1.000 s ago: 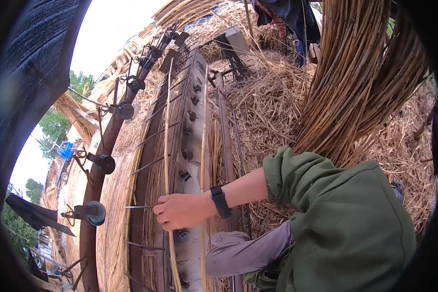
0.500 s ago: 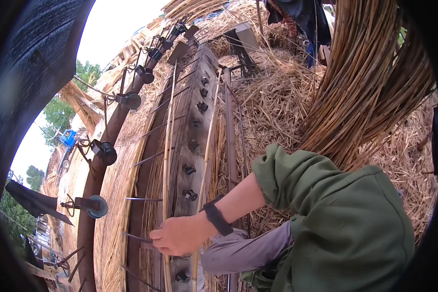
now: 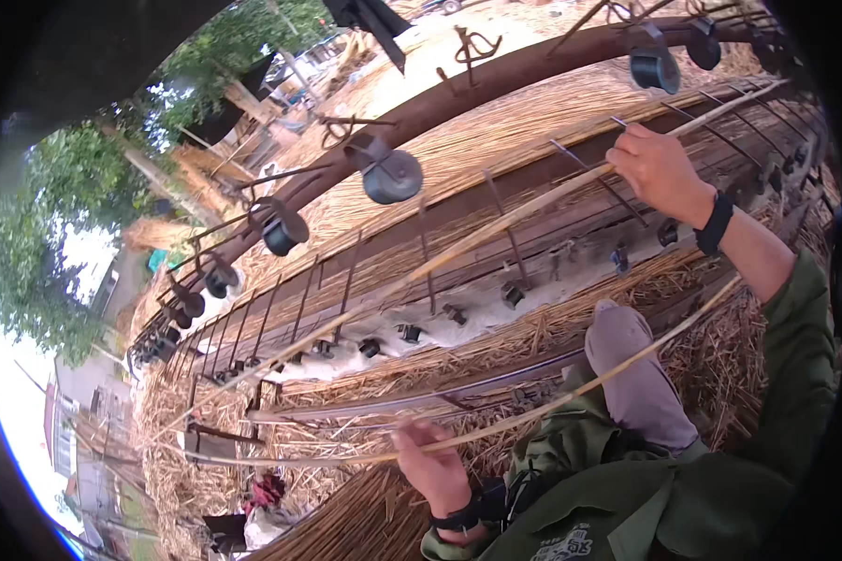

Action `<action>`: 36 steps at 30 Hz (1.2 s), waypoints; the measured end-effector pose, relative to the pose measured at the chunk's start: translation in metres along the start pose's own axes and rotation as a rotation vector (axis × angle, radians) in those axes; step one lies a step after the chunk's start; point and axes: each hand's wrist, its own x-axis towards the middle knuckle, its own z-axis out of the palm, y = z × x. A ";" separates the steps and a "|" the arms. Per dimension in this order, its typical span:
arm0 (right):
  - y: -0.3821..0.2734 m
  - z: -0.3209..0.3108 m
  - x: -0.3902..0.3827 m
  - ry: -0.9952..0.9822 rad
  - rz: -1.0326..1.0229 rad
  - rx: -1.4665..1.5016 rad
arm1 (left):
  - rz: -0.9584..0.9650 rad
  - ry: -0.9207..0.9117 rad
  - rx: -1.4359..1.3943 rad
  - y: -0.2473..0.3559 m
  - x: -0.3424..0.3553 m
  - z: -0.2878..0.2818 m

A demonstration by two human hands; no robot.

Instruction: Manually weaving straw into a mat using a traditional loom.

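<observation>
My right hand (image 3: pixel 661 176), at upper right, has its fingers closed on a long pale reed (image 3: pixel 502 222), which slants down to the lower left over a row of thin metal rods (image 3: pixel 424 248). My left hand (image 3: pixel 432 472), at lower centre, pinches a second, slightly bowed reed (image 3: pixel 552 409) that runs across in front of my knee (image 3: pixel 641 379). Below the rods is a pale weathered beam (image 3: pixel 468 323) with small dark metal fittings (image 3: pixel 513 294).
A rusty pipe (image 3: pixel 524 70) carries several spools (image 3: pixel 391 176) on brackets beyond the rods. Flat reed matting (image 3: pixel 486 126) stretches behind it. A reed bundle (image 3: pixel 346 524) and loose straw (image 3: pixel 182 491) lie near the bottom. Trees (image 3: pixel 103 215) stand at the left.
The view has swung sharply, turning the frame sideways. My right hand has moved up to a different spot on a reed, and my left hand has come into view holding the other reed.
</observation>
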 end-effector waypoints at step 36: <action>0.030 0.132 0.021 -0.110 0.362 0.160 | -0.020 0.356 -0.419 -0.002 0.016 -0.045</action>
